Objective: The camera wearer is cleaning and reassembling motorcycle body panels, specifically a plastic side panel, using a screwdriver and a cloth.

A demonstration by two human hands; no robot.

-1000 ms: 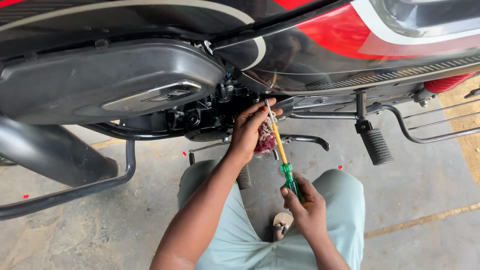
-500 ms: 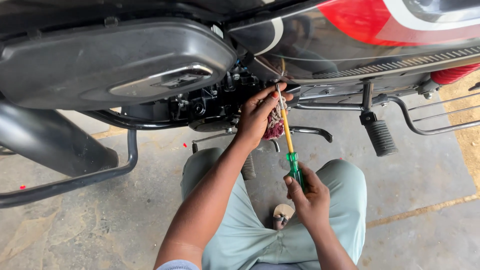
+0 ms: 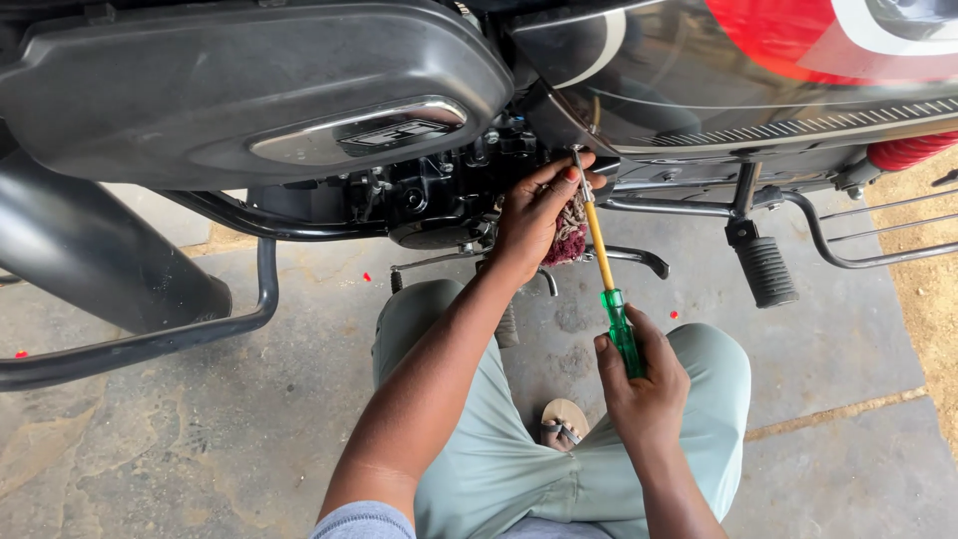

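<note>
The screwdriver point(image 3: 607, 274) is long and slim: a translucent green handle at its lower end, a yellow-sleeved shaft above that, and a short bare metal tip at the top. It slants from about 5 o'clock up toward 11 o'clock, its tip reaching into the dark engine parts under the motorcycle's black side cover point(image 3: 249, 90). The right hand point(image 3: 644, 379) has its grip clenched round the green handle, thumb laid along it. The left hand point(image 3: 534, 215) sits at the tip, fingers pinching the shaft near the metal end while the palm grasps a dark red rag point(image 3: 567, 240) just beside the shaft. At 3 o'clock from the hands a ribbed black footpeg point(image 3: 766, 271) hangs down. Below, pale green trousers point(image 3: 499, 449) cover the person's knees above the concrete floor point(image 3: 200, 429).
</note>
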